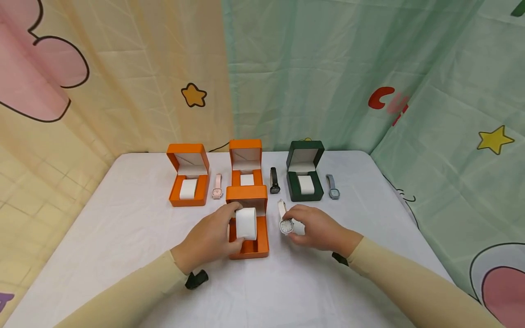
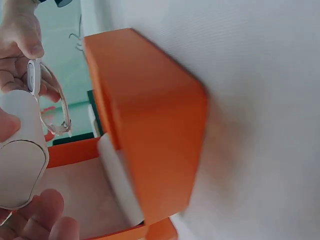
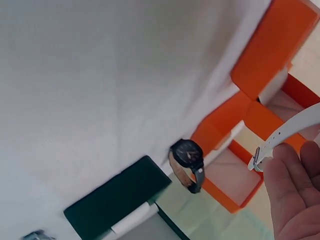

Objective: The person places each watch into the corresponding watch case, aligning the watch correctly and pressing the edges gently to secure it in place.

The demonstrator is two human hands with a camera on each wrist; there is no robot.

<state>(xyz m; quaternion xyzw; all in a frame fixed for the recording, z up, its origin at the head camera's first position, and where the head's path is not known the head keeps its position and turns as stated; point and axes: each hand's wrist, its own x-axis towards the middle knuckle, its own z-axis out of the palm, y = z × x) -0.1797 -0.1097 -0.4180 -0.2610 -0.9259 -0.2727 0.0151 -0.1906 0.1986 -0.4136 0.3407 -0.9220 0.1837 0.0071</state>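
My left hand [image 1: 211, 236] grips a white watch cushion [image 1: 246, 224] between thumb and fingers, above the front orange watch box [image 1: 264, 237]. That box has its lid up, and bare orange shows inside below the cushion. To its right, my right hand [image 1: 321, 229] pinches a white wristwatch [image 1: 286, 226] at the case, its strap pointing away from me. In the left wrist view the watch [image 2: 34, 77] is right beside the cushion [image 2: 22, 112], its strap bent into a loop. The right wrist view shows the strap's buckle end by the right fingers [image 3: 295, 185].
Behind stand two more orange boxes [image 1: 174, 195] [image 1: 257, 176] and a green box [image 1: 292, 186], lids up, white cushions inside. A pink watch [image 1: 217, 187], a black watch [image 1: 274, 181] and a blue-grey watch [image 1: 333, 189] lie among them on the white tablecloth [image 1: 135, 218].
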